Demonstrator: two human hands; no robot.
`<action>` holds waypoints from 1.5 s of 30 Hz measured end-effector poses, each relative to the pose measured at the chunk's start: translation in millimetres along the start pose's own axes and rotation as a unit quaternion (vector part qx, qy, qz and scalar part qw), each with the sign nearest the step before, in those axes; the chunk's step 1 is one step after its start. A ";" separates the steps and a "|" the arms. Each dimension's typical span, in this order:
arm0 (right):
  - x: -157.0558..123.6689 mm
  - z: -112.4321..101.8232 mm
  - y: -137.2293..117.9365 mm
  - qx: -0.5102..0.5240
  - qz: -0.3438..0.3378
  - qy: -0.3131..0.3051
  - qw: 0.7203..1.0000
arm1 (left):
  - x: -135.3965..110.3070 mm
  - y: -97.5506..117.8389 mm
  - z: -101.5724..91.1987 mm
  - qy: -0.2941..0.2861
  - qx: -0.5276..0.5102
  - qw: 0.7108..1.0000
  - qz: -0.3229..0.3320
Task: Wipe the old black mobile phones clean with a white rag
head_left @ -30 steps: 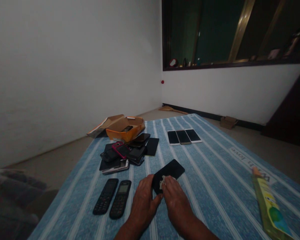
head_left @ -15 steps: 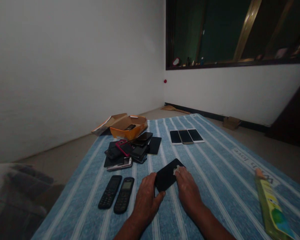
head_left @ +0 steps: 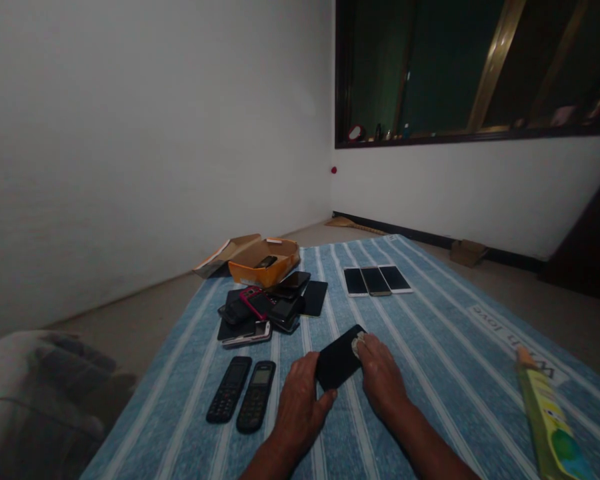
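A black smartphone [head_left: 336,360] lies flat on the blue striped cloth [head_left: 430,347] in front of me. My left hand [head_left: 300,402] rests at its near left corner, thumb against its edge, holding it in place. My right hand [head_left: 379,377] presses a small pale wad of cloth [head_left: 357,345] onto the phone's far right part, fingers closed on the wad. Both forearms come in from the bottom edge.
Two black keypad phones [head_left: 243,399] lie side by side to the left. Behind them is a heap of phones [head_left: 265,308] and an orange cardboard box [head_left: 265,261]. Three smartphones [head_left: 377,280] lie in a row farther back. A green-yellow packet [head_left: 550,420] lies at the right.
My right hand with the wad has slid from the phone's near end toward its far right corner. The left hand has stayed at the near left corner. The view has shifted slightly.
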State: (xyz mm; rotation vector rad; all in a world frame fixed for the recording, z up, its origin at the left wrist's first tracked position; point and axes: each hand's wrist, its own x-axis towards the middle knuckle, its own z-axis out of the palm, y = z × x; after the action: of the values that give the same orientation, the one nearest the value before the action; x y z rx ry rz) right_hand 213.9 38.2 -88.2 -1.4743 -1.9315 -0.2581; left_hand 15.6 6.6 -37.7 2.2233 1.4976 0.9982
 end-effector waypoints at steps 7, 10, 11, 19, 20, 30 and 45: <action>4.9 8.7 -8.2 -0.009 -0.024 0.013 1.000 | 0.3 -0.8 0.0 0.003 -0.003 1.000 0.012; 0.3 13.4 -27.0 -0.001 -0.062 -0.003 0.998 | -0.4 -2.5 1.8 0.006 -0.004 1.000 0.018; -1.4 13.7 -34.9 0.009 -0.075 -0.015 0.997 | -1.1 -4.1 3.3 0.009 -0.004 1.000 0.022; 5.8 -22.8 -63.8 0.155 -0.096 -0.155 0.971 | -4.3 -11.3 11.4 0.033 0.006 0.999 0.026; 8.4 -27.1 -62.7 0.163 -0.098 -0.166 0.968 | -3.9 -9.9 10.4 0.032 0.006 0.999 0.022; 32.3 -8.3 -61.6 0.162 -0.071 -0.150 0.973 | -3.0 -7.5 7.2 0.023 -0.015 0.999 0.029; 42.9 -4.9 -70.1 0.188 -0.088 -0.157 0.966 | -1.9 -12.1 11.6 0.040 -0.042 0.998 0.002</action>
State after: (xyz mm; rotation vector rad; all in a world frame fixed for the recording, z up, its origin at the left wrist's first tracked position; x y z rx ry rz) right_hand 146.8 45.2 -41.2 -1.1435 -2.2152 0.2705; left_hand 14.6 11.7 -53.7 2.1527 1.4572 1.1418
